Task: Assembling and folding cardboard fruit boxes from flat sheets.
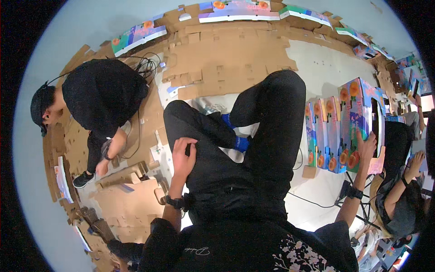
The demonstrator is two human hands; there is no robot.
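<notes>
My left hand (183,156) lies on my left thigh, fingers loosely bent, with nothing in it. My right hand (366,146) is out to the right, gripping the near edge of a colourful cardboard fruit box (355,115). This box stands upright, printed with orange fruit on purple, blue and green, and a dark opening shows in its right side. Against its left stand several similar flat boxes (321,136) in a row. The far side of the gripped box is hidden. Both my wrists carry dark bands.
A person in black (104,93) bends over cardboard at the left. Flattened brown cardboard (226,54) covers the floor ahead. Black cables (147,65) lie near that person. Other people (403,199) sit at the far right, and a small brown block (309,172) stands by the boxes.
</notes>
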